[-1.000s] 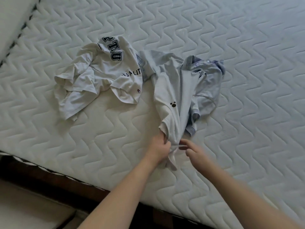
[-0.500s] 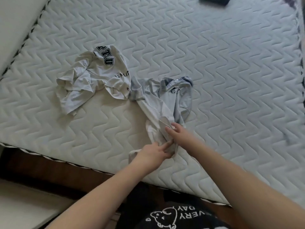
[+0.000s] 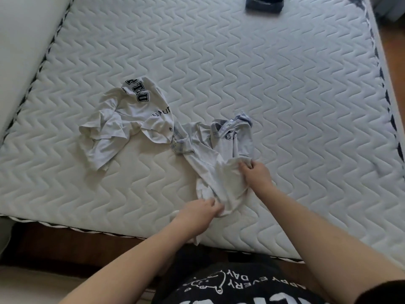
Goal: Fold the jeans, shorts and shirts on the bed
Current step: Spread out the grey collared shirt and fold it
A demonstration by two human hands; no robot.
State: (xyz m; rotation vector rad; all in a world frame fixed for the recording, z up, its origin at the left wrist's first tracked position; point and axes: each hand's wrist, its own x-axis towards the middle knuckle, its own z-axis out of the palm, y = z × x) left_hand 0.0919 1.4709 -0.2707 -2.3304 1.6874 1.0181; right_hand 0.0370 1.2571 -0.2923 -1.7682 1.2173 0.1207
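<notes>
A pale grey-blue collared shirt (image 3: 221, 163) lies crumpled near the front edge of the mattress (image 3: 285, 88). My left hand (image 3: 201, 210) grips its lower hem close to the mattress edge. My right hand (image 3: 255, 173) pinches a fold of the same shirt a little further up, near its middle. A white T-shirt with black letters (image 3: 129, 121) lies bunched to the left, its edge touching the grey shirt's sleeve. A dark folded garment (image 3: 264, 4) sits at the far top edge of the bed, partly cut off.
A white headboard or wall (image 3: 24, 31) runs along the left side. The mattress's front edge (image 3: 87, 229) lies just before my body, with dark bed frame below it. Wooden floor (image 3: 394, 49) shows at the right.
My hands have drawn apart along the grey shirt: the right moved up and right with a fold, the left stayed at the hem. The shirt has been pulled toward the front edge.
</notes>
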